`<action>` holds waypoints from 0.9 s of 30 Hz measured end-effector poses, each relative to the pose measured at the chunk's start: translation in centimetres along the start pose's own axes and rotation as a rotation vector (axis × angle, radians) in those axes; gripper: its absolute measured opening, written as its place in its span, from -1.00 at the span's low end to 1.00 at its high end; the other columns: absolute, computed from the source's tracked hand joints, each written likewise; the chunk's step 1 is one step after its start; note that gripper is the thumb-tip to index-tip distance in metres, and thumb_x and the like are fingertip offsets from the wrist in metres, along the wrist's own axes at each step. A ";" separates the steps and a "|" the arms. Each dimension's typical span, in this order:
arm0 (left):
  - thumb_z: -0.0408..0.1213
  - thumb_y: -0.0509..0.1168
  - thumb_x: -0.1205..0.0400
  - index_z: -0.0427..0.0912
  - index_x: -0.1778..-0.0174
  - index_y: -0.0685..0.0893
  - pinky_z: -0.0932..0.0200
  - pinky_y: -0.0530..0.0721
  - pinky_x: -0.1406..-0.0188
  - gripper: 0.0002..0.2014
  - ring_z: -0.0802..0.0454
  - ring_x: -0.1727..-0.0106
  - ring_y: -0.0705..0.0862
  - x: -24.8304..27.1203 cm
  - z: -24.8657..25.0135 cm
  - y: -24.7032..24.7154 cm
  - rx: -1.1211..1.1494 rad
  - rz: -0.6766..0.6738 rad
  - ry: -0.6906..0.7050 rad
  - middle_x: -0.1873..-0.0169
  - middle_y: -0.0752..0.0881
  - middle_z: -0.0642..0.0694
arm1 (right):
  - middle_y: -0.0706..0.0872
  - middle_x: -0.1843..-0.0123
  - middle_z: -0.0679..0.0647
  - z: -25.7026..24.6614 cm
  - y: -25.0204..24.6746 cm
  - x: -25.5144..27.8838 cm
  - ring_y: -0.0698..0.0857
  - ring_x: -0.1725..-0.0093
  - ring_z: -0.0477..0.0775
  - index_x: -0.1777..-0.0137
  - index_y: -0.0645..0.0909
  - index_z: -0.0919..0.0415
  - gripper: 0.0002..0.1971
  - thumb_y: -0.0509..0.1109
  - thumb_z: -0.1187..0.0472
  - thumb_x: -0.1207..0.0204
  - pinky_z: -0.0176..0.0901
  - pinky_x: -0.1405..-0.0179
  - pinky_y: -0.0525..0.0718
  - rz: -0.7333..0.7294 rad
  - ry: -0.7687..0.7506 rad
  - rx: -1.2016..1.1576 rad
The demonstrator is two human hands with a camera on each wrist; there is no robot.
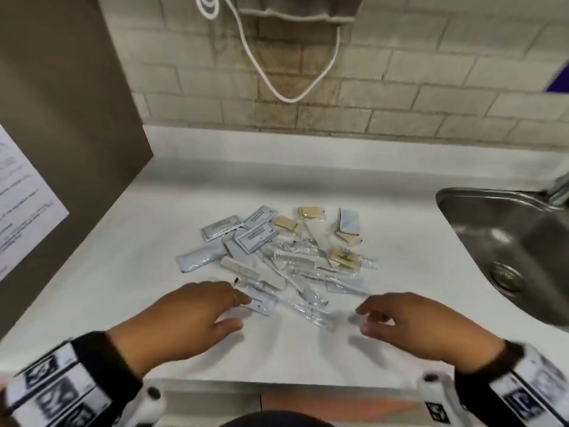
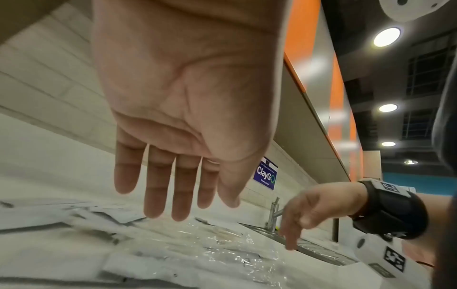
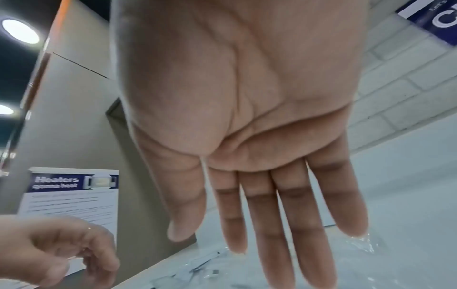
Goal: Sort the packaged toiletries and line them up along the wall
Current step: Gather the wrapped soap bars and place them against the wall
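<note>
A loose pile of packaged toiletries lies mid-counter in the head view: grey sachets (image 1: 220, 227), tan soap bars (image 1: 311, 213), white combs (image 1: 240, 268), a grey tube (image 1: 200, 257) and clear-wrapped toothbrushes (image 1: 311, 303). My left hand (image 1: 215, 306) is at the pile's front left, palm down, its fingertips at the end of a small grey sachet (image 1: 260, 305); I cannot tell whether they touch it. My right hand (image 1: 388, 315) hovers at the front right, holding nothing. In the wrist views both the left hand (image 2: 173, 195) and the right hand (image 3: 272, 224) have straight fingers over the packets.
A steel sink (image 1: 505, 241) with a tap (image 1: 558, 186) is set into the counter on the right. On the left stands a brown panel (image 1: 61, 134) with a printed notice (image 1: 21, 211). Bare white counter (image 1: 308, 155) runs along the tiled wall (image 1: 400, 87). A white cord (image 1: 286, 97) hangs above.
</note>
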State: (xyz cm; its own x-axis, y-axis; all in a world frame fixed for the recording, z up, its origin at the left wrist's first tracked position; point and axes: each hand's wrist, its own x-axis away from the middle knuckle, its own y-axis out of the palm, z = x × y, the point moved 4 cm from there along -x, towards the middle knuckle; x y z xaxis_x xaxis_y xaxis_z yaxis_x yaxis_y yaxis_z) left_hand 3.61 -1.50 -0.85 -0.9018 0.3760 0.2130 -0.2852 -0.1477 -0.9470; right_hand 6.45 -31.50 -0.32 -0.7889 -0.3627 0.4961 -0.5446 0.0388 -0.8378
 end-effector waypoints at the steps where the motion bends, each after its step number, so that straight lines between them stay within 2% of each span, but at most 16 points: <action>1: 0.19 0.13 -0.65 0.30 -0.42 0.45 0.36 0.45 -0.20 -0.59 0.29 -0.33 0.52 -1.0 0.6 -0.1 -0.002 0.013 0.007 -0.29 0.57 0.33 | 0.64 -0.03 -0.30 0.3 -0.7 -1.3 0.62 -0.08 -0.21 -0.29 0.57 -0.21 -0.63 0.24 -0.26 -0.55 -0.25 -0.12 0.58 0.072 0.011 -0.015; 4: 0.15 0.17 -0.65 0.26 -0.42 0.47 0.29 0.53 -0.19 -0.60 0.25 -0.29 0.58 -3.4 2.6 0.0 0.067 0.064 0.031 -0.29 0.59 0.28 | 0.72 -0.19 -0.11 1.0 -2.5 -5.1 0.67 -0.14 -0.01 -0.27 0.63 -0.09 -0.66 0.25 -0.16 -0.60 -0.12 -0.11 0.62 0.259 0.066 -0.022; 7: 0.06 0.21 -0.66 0.24 -0.42 0.48 0.31 0.56 -0.14 -0.62 0.29 -0.21 0.61 -5.2 4.1 0.4 0.221 0.095 0.018 -0.29 0.59 0.26 | 0.64 -0.30 0.07 2.1 -3.2 -9.2 0.66 -0.22 0.15 -0.33 0.60 0.00 -0.62 0.32 -0.10 -0.56 -0.07 -0.11 0.61 0.353 0.120 -0.001; 8: 0.03 0.23 -0.66 0.24 -0.41 0.50 0.35 0.56 -0.09 -0.63 0.32 -0.15 0.63 -5.7 4.3 0.4 0.294 0.130 0.010 -0.27 0.60 0.26 | 0.61 -0.30 0.08 2.5 -3.1 -10.3 0.65 -0.23 0.17 -0.33 0.58 -0.01 -0.58 0.36 -0.11 -0.51 -0.05 -0.13 0.62 0.345 0.123 0.040; 10: -0.04 0.25 -0.67 0.22 -0.36 0.54 0.44 0.54 0.01 -0.68 0.33 -0.06 0.65 -6.6 4.8 0.4 0.434 0.177 -0.022 -0.24 0.61 0.26 | 0.62 -0.20 0.06 2.9 -2.7 -12.0 0.66 -0.15 0.16 -0.23 0.59 -0.01 -0.62 0.39 -0.08 -0.43 -0.05 -0.03 0.65 0.302 0.134 0.143; 12: -0.08 0.26 -0.67 0.18 -0.32 0.58 0.49 0.52 0.05 -0.71 0.30 -0.04 0.66 -7.3 5.1 0.5 0.508 0.208 -0.061 -0.23 0.61 0.25 | 0.68 -0.08 0.03 3.2 -2.2 -12.7 0.69 -0.05 0.14 -0.11 0.60 0.03 -0.74 0.37 0.07 -0.42 -0.10 0.11 0.65 0.323 0.139 0.178; 14: -0.09 0.26 -0.67 0.15 -0.30 0.61 0.46 0.53 0.06 -0.72 0.27 -0.03 0.67 -7.7 5.2 0.7 0.548 0.248 -0.101 -0.21 0.62 0.24 | 0.70 -0.03 0.03 3.6 -2.3 -12.7 0.70 -0.04 0.15 -0.06 0.60 0.08 -0.81 0.30 0.20 -0.46 -0.15 0.15 0.58 0.400 0.146 0.152; 16: -0.09 0.27 -0.66 0.14 -0.30 0.61 0.41 0.55 0.06 -0.72 0.26 -0.01 0.68 -8.1 5.4 0.7 0.580 0.291 -0.128 -0.19 0.63 0.23 | 0.67 0.02 0.10 3.9 -3.0 -12.4 0.68 -0.02 0.20 -0.02 0.63 0.14 -0.84 0.22 0.22 -0.56 -0.16 0.17 0.50 0.465 0.135 0.010; 17: -0.08 0.27 -0.66 0.14 -0.32 0.59 0.39 0.56 0.04 -0.70 0.26 -0.01 0.68 -8.3 5.5 0.8 0.603 0.304 -0.139 -0.19 0.64 0.23 | 0.65 0.09 0.12 3.9 -3.3 -12.1 0.67 0.04 0.21 0.08 0.63 0.15 -0.86 0.23 0.22 -0.58 -0.16 0.21 0.47 0.474 0.112 -0.112; 19: -0.03 0.28 -0.65 0.16 -0.38 0.55 0.29 0.62 -0.06 -0.64 0.28 -0.04 0.67 -8.9 5.9 0.7 0.670 0.334 -0.162 -0.21 0.63 0.24 | 0.64 0.27 0.07 3.1 -3.9 -11.2 0.65 0.20 0.16 0.27 0.60 0.08 -0.85 0.37 0.22 -0.54 -0.14 0.28 0.47 0.416 -0.001 -0.467; 22: 0.08 0.28 -0.62 0.15 -0.36 0.56 0.10 0.64 -0.15 -0.62 0.23 -0.10 0.68 -10.1 6.5 0.3 0.837 0.327 -0.206 -0.17 0.67 0.23 | 0.72 0.36 0.04 0.2 -4.4 -9.0 0.64 0.38 0.04 0.17 0.67 0.12 -0.86 0.55 0.33 -0.41 -0.17 0.39 0.55 0.262 -0.209 -0.938; 25: 0.14 0.24 -0.63 0.07 -0.15 0.69 0.02 0.68 -0.13 -0.68 0.06 -0.08 0.76 -11.3 6.5 0.4 1.132 0.278 -0.257 -0.05 0.80 0.05 | 0.73 0.36 0.06 -1.9 -4.8 -8.8 0.64 0.45 -0.06 0.09 0.66 0.24 -0.86 0.52 0.41 -0.42 -0.27 0.44 0.59 0.208 -0.285 -1.039; 27: 0.07 0.23 -0.66 -0.09 -0.15 0.70 0.00 0.75 0.03 -0.66 -0.06 0.00 0.82 -11.9 6.2 0.5 1.284 0.262 -0.269 0.00 0.83 -0.13 | 0.74 0.34 0.07 -2.3 -4.6 -9.4 0.68 0.44 -0.07 0.04 0.66 0.28 -0.89 0.50 0.35 -0.47 -0.27 0.42 0.64 0.166 -0.287 -1.044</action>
State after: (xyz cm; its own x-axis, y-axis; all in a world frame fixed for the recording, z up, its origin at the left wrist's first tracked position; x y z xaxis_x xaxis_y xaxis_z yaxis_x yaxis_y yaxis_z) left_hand 12.15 -11.72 -2.36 -0.9696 0.0355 0.2423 -0.0620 -0.9928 -0.1028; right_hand 15.72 -26.11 -0.60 -0.8530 -0.4778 0.2098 -0.5170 0.8283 -0.2160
